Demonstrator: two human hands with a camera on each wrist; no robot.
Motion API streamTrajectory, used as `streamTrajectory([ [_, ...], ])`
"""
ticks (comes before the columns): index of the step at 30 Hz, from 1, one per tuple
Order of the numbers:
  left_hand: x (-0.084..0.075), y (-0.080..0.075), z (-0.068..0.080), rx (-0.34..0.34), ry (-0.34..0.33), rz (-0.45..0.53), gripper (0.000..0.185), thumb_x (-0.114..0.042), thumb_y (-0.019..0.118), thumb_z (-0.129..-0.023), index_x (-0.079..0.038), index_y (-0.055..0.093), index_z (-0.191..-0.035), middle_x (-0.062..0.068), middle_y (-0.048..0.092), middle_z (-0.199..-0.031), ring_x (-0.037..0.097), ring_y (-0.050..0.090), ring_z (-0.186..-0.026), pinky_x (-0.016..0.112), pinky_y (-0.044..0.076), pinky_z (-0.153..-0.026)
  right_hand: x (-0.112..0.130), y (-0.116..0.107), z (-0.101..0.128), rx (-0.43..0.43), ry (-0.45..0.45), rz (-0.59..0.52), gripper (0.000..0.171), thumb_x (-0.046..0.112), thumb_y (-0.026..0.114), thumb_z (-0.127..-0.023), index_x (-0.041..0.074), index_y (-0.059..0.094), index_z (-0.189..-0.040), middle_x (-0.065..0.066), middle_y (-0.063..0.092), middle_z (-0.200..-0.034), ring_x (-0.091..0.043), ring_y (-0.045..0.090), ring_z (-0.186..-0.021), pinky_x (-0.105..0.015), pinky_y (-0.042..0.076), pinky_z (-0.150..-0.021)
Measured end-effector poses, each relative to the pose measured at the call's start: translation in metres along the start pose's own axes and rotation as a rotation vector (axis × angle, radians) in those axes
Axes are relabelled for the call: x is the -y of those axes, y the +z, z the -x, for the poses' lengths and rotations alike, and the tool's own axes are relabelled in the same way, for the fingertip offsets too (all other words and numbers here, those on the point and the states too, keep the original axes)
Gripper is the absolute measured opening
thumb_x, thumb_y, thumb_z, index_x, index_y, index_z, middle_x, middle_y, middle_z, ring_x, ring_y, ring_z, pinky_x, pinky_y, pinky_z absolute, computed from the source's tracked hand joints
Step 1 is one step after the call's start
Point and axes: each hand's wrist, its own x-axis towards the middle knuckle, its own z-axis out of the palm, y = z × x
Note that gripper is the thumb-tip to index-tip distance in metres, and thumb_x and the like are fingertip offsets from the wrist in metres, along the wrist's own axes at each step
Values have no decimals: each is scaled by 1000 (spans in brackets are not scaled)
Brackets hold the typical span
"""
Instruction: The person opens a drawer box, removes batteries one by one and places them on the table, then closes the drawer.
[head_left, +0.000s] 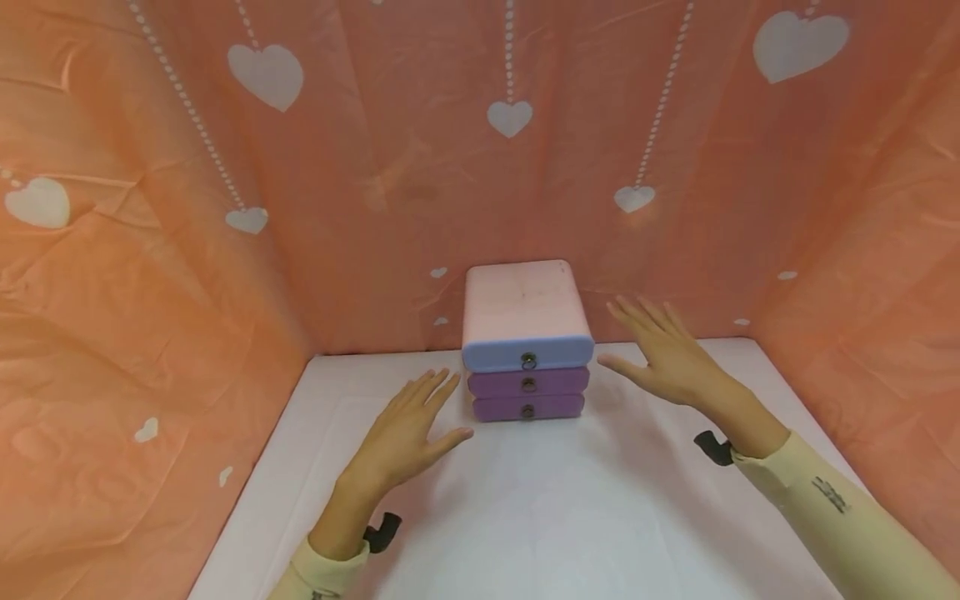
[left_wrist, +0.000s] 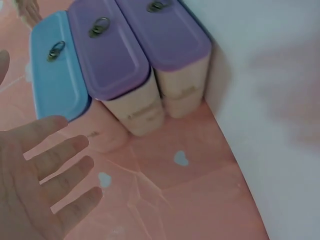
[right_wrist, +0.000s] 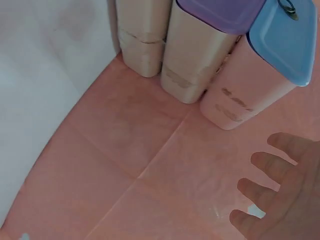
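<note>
Head view shows the nearest things first: two cream sleeves (head_left: 817, 492) reaching in over a white table (head_left: 525, 517), each wrist carrying a small black camera mount. Beyond them the left hand (head_left: 408, 429) hovers low with its fingers straight and slightly spread, palm down, just left of the drawers and apart from them. The right hand (head_left: 667, 354) is likewise flat and spread, holding nothing, a little higher and just right of the drawers, not touching. Between the hands stands a stack of three drawers (head_left: 527, 367) at the back of the table, against an orange backdrop (head_left: 375, 167) printed with white hearts. The top drawer (head_left: 527, 354) has a blue front, the two below are purple, and each carries a small ring pull. All three fronts sit flush, so every drawer looks closed and none seems yet to have been handled. The wrist views agree: bare fingers (left_wrist: 60, 165) splayed near the pink sides, with a gap between. As a judgement, the work on the drawers appears to be at its very start, with any grasp or pull left to do.
</note>
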Motion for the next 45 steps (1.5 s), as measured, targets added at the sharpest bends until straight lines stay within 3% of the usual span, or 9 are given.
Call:
streamTrajectory([
  [9,-10,5,-11,-39,-8,141,75,-56,65,-104,-16,44,-164,7,49,-165,32,47,-151,58,41,-122,10,-7,-26,41,-18,-14,91,63,53,-107,10,17,-173,-16,12,-180,-39,2,-166,-58,-1,-133],
  [21,-28,14,-32,-80,-76,314,64,-47,68,-105,-13,55,-157,11,55,-159,34,50,-149,57,41,-122,15,-8,-61,20,-60,-35,90,61,54,-107,6,23,-171,-19,16,-178,-44,10,-164,-59,0,-133],
  [33,-42,21,-48,-73,-102,366,56,-43,68,-106,-13,60,-152,11,60,-154,37,55,-143,59,46,-117,16,-5,-89,35,-97,-36,95,59,59,-104,0,23,-169,-20,15,-178,-39,10,-165,-59,1,-133],
  [45,-48,30,-58,-84,-77,374,51,-41,68,-106,-11,63,-147,9,70,-139,35,63,-132,58,51,-110,20,-2,-112,90,-97,-20,97,64,55,-104,-1,22,-169,-20,15,-178,-37,9,-166,-57,3,-134],
])
